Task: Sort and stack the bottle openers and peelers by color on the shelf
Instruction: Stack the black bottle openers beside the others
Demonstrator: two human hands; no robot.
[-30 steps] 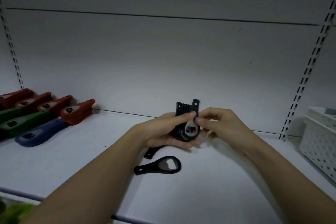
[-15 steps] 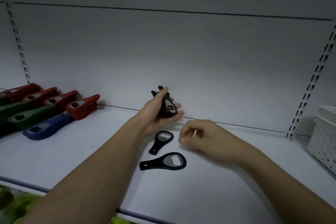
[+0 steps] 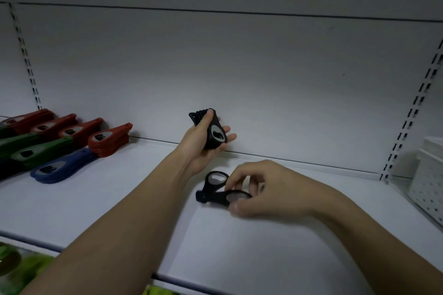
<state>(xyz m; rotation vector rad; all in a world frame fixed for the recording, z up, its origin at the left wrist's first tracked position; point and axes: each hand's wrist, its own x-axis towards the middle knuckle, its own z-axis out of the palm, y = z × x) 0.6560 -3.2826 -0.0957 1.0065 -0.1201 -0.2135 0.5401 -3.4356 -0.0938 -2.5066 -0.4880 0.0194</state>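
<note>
Gripping a stack of black bottle openers (image 3: 211, 132) above the shelf (image 3: 119, 203), the left hand (image 3: 203, 148) curls its fingers round it. Below, the right hand (image 3: 261, 191) pinches one black opener (image 3: 225, 197) by its head; another black opener (image 3: 214, 181) lies just beyond its fingers.

1. We have one view only, a head-worn wide-angle camera; no second view shares the scene.
2. It looks forward and slightly down onto a white shelf (image 3: 72, 211) and its back panel (image 3: 239, 67).
3. It sits close: both forearms enter from the bottom edge, left hand (image 3: 201, 148) and right hand (image 3: 261, 189) mid-frame.
4. Edges bend; slotted uprights (image 3: 412, 115) lean inward, and a white perforated basket (image 3: 429, 179) is cut off at right.
</note>
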